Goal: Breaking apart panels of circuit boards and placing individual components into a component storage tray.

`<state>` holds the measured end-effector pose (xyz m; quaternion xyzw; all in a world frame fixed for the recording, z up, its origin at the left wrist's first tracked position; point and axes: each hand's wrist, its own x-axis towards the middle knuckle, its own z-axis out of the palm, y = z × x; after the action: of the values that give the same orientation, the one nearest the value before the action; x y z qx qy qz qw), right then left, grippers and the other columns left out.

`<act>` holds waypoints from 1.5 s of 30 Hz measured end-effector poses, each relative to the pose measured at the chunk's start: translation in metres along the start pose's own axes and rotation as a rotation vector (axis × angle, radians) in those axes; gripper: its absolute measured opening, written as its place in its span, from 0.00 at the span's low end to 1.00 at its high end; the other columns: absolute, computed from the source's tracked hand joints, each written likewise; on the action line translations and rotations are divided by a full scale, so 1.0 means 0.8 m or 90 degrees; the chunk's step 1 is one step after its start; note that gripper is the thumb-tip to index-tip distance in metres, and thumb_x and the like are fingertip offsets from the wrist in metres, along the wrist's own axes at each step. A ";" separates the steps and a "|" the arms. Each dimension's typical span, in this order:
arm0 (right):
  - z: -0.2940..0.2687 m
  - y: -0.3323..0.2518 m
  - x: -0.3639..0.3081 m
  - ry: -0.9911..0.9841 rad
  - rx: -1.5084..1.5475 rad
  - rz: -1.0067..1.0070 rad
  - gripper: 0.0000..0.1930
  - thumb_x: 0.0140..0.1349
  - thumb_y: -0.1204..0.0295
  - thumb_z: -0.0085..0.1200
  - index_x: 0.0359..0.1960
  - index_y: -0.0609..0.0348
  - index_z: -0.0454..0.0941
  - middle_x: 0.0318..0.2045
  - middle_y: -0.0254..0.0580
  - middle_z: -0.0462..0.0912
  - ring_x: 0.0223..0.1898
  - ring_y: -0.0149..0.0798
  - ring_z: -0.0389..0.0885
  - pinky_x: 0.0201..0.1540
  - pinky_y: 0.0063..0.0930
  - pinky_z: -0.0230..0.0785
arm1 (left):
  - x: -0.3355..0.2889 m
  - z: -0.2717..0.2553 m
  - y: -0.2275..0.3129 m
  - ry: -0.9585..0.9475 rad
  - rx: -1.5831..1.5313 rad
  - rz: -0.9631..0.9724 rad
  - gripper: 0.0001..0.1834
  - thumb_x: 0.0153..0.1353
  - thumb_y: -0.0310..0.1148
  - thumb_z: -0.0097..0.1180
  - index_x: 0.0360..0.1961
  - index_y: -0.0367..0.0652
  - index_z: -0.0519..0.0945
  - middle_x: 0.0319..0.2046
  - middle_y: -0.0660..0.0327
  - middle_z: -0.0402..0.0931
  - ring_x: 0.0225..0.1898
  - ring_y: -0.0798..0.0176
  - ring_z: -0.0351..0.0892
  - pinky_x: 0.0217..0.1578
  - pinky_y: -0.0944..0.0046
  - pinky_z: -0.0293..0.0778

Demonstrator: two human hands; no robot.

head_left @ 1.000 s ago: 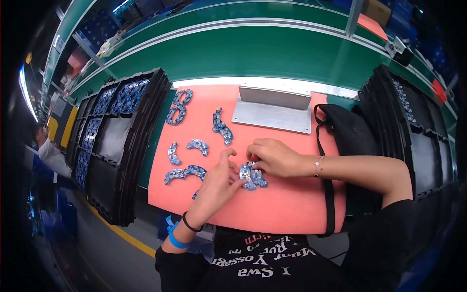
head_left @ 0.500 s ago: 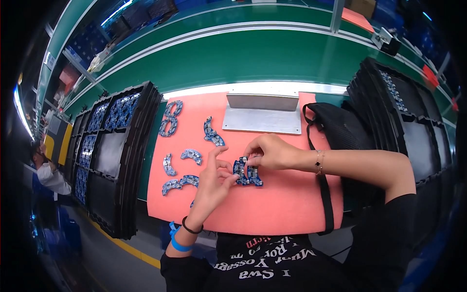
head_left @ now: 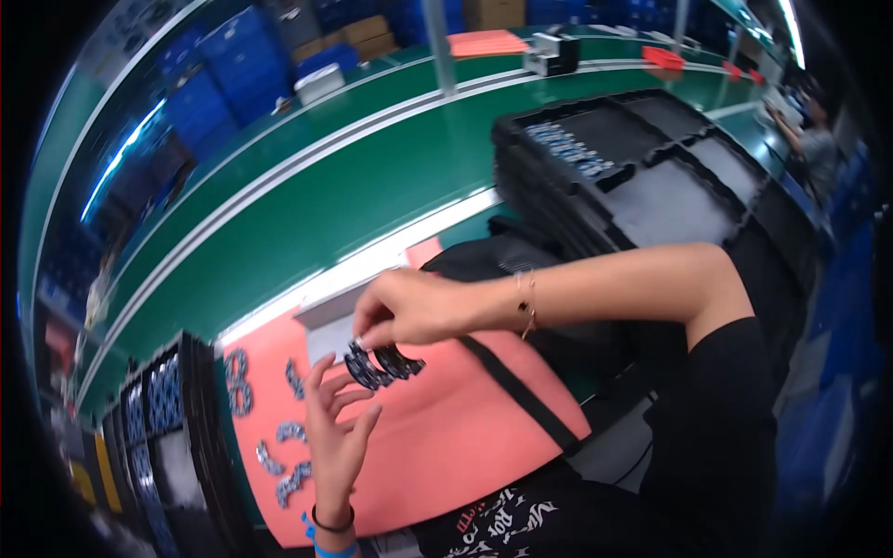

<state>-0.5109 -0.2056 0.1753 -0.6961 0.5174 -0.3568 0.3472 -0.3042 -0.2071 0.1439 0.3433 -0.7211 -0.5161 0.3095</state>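
My right hand (head_left: 409, 305) pinches a pair of curved blue circuit boards (head_left: 381, 366) by their upper end, above the pink mat (head_left: 446, 437). My left hand (head_left: 337, 442) is beside the boards, its fingers spread and apart from them as far as I can see. Left of it on the mat lie several more curved circuit boards (head_left: 292, 431), some singly and some joined. One joined pair (head_left: 239, 383) forms a figure-eight shape near the mat's left edge. Behind my hands, a bent metal plate (head_left: 326, 337) is partly hidden.
A stack of black trays (head_left: 535, 191) with boards in one compartment stands at the far right. Another black tray stack (head_left: 216, 465) is at the left. A black bag (head_left: 474, 256) and its strap (head_left: 521, 395) lie by the mat's right side. A green bench surface (head_left: 353, 181) stretches behind.
The view has swung to the right. My right hand has kept the pair of boards, seemingly raised off the mat. My left hand has let go of them and opened.
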 end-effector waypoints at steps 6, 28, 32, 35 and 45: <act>-0.213 -0.007 -0.039 0.376 -0.047 0.045 0.10 0.55 0.72 0.53 0.36 0.66 0.77 0.31 0.39 0.78 0.33 0.27 0.74 0.40 0.22 0.67 | -0.018 -0.031 -0.018 0.004 0.032 -0.009 0.33 0.47 0.18 0.53 0.56 0.41 0.56 0.42 0.54 0.68 0.41 0.64 0.71 0.42 0.67 0.67; -0.379 0.185 -0.137 0.573 -0.390 0.504 0.16 0.39 0.58 0.65 0.22 0.58 0.81 0.26 0.46 0.81 0.31 0.42 0.80 0.40 0.29 0.70 | -0.025 -0.041 -0.035 -0.033 0.098 -0.060 0.28 0.54 0.18 0.47 0.56 0.39 0.57 0.51 0.55 0.62 0.46 0.63 0.67 0.46 0.68 0.66; -0.370 0.183 -0.131 0.538 -0.455 0.451 0.16 0.38 0.59 0.65 0.24 0.58 0.81 0.27 0.46 0.81 0.33 0.42 0.79 0.41 0.28 0.69 | -0.024 -0.041 -0.035 -0.038 0.088 -0.061 0.28 0.54 0.18 0.48 0.56 0.39 0.57 0.51 0.54 0.62 0.46 0.62 0.67 0.46 0.67 0.66; -0.367 0.181 -0.127 0.526 -0.497 0.457 0.17 0.38 0.59 0.65 0.25 0.58 0.81 0.28 0.46 0.81 0.33 0.42 0.79 0.41 0.28 0.69 | -0.026 -0.041 -0.037 -0.031 0.077 -0.068 0.27 0.54 0.18 0.48 0.56 0.39 0.57 0.51 0.53 0.62 0.46 0.62 0.68 0.46 0.67 0.66; -0.384 0.159 -0.157 0.299 -0.388 0.477 0.23 0.40 0.62 0.67 0.37 0.60 0.75 0.22 0.35 0.75 0.26 0.29 0.72 0.30 0.22 0.64 | -0.039 -0.072 -0.047 -0.066 0.232 -0.097 0.28 0.53 0.22 0.51 0.56 0.39 0.59 0.51 0.53 0.62 0.47 0.60 0.67 0.45 0.65 0.66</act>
<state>-0.8601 -0.1472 0.2044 -0.4346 0.8741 -0.1880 0.1080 -0.2332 -0.2210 0.1211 0.4206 -0.7893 -0.4159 0.1648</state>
